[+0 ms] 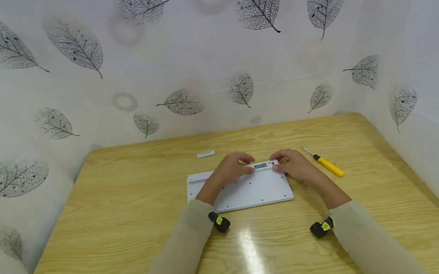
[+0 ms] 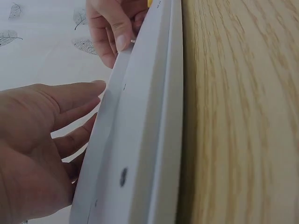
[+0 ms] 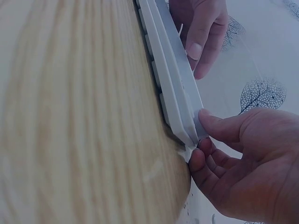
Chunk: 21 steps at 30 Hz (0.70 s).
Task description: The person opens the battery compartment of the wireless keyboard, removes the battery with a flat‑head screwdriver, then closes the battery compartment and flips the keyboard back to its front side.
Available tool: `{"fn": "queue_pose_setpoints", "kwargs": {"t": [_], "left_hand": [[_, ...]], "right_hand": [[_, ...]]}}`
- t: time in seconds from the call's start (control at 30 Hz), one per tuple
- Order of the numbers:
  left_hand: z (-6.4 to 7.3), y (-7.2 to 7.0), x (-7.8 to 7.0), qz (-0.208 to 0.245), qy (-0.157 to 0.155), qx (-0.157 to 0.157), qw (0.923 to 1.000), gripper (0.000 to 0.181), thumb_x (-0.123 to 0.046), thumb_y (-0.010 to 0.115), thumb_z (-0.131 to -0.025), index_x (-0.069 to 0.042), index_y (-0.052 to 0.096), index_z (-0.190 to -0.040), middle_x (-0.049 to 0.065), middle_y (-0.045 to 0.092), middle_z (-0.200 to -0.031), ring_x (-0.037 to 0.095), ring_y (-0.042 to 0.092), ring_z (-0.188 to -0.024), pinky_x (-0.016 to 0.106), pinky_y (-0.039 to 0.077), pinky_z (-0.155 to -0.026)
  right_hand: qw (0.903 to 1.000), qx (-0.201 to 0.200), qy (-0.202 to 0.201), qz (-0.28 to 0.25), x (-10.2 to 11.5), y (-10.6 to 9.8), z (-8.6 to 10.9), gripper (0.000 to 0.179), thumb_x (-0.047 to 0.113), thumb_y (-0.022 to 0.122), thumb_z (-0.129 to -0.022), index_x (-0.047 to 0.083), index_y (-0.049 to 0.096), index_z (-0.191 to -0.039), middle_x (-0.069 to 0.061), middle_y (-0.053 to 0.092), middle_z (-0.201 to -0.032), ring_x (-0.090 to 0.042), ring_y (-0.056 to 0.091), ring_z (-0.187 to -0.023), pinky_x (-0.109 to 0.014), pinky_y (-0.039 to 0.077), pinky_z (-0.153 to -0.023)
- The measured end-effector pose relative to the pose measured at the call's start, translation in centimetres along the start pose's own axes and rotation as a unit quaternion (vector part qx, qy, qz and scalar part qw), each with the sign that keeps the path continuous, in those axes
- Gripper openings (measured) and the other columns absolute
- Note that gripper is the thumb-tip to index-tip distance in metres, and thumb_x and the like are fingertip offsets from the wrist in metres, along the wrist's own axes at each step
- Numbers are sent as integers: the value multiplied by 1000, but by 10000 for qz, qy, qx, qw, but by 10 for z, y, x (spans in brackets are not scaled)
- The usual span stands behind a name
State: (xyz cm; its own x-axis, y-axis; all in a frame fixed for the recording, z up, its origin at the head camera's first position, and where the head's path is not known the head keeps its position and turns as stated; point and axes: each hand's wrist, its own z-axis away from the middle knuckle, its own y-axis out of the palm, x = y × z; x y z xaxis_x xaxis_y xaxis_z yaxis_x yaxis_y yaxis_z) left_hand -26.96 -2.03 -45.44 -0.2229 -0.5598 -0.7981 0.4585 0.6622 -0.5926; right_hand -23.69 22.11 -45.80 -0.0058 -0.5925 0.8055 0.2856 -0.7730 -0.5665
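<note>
A white keyboard lies face down in front of me, its keys turned toward the table. Along its far edge runs a raised ridge with an uncovered battery compartment, where a green battery shows. My left hand is at the ridge left of this opening, thumb on the near side and fingers over the back edge. With thumb and curled fingers, my right hand grips the ridge's right end; the right wrist view shows this hand pinching the corner.
A small white strip, like a battery cover, lies on the wooden table behind the keyboard. To the right rests a screwdriver with a yellow handle. Leaf-patterned cloth surrounds the table's back and sides.
</note>
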Motion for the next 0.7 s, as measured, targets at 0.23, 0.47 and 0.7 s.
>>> {"fn": "queue_pose_setpoints", "kwargs": {"t": [0.23,0.47,0.7], "left_hand": [[0,4,-1,-80,-238,-71,9997,30,-17,71,-94,-10,70,-124,7,68,-121,21,61,-109,38,50,-96],[0,4,0,-74,-196,-62,9998,28,-19,71,-95,-11,71,-122,4,68,-117,19,61,-105,37,50,-94],[0,3,5,-109,-96,-19,9999,28,-20,71,-95,-11,70,-122,4,68,-118,19,61,-107,37,50,-95]], "right_hand": [[9999,39,89,42,1,-2,1,30,17,62,-101,8,62,-129,-16,58,-127,-26,54,-90,-32,50,-73],[9974,-338,-123,627,12,-39,20,40,21,59,-103,2,56,-138,-21,59,-128,-31,62,-93,-36,54,-74],[9826,-639,93,1744,14,-88,55,49,30,56,-104,-2,52,-141,-27,58,-133,-43,59,-111,-54,52,-89]]}}
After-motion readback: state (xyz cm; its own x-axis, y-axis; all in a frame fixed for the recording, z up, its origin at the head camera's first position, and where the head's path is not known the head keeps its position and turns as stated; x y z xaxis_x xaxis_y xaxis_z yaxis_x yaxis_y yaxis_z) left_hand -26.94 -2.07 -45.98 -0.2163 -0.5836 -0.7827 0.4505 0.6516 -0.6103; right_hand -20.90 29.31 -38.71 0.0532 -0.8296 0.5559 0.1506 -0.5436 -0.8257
